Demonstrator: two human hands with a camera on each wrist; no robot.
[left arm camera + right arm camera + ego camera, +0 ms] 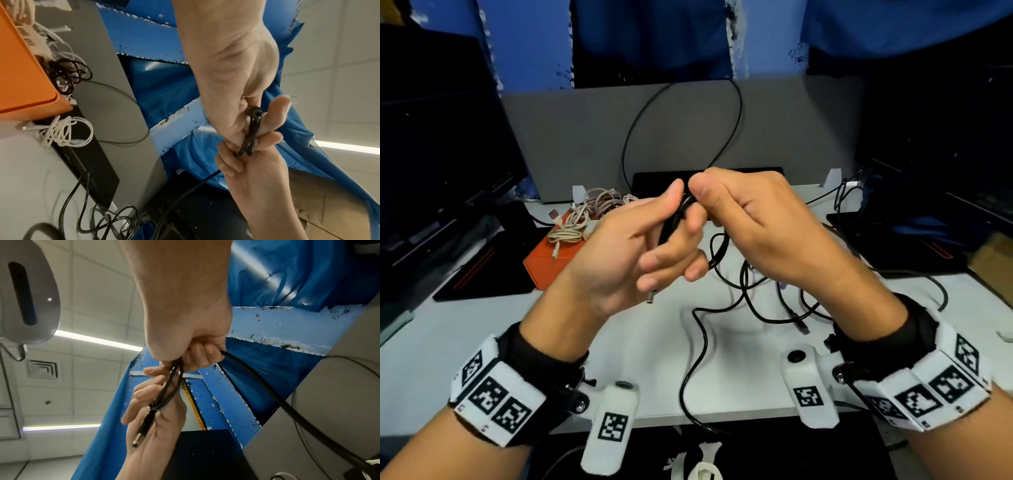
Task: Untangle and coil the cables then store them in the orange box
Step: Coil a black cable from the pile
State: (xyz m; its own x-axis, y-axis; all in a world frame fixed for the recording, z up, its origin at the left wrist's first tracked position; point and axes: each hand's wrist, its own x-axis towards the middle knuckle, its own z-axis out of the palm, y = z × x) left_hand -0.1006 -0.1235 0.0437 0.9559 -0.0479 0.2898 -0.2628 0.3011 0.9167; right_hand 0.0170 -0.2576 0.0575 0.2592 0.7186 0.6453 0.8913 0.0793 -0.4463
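1. Above the white desk (431, 342), both hands meet at chest height over a spread of loose black cables (774, 301).
2. The left hand (626, 246) is half closed: its thumb reaches up toward the right thumb, and its fingers curl under a small loop of the black cable (717, 253), pressing the doubled strands against the palm.
3. In the left wrist view, two strands of that cable run between the left fingers (265, 139), and a round black end shows just beside the thumb.
4. The right hand (767, 226) is closed into a loose fist, thumb and forefinger pinching the same loop where it meets the left thumb.
5. In the right wrist view, the cable leaves the right fist in two directions: a thick run drops away to the right, and a short doubled length ends in a barrel plug (144, 430) lying across the left palm.
6. The rest of the cable arches up behind the hands against the grey partition (571, 137) and comes back down.
7. The orange box (544, 263) sits on the desk to the left, behind the left hand, with white cables (571, 229) bundled on top of it.
8. In the left wrist view, a small black coil (68, 76) lies just beside the box's edge.
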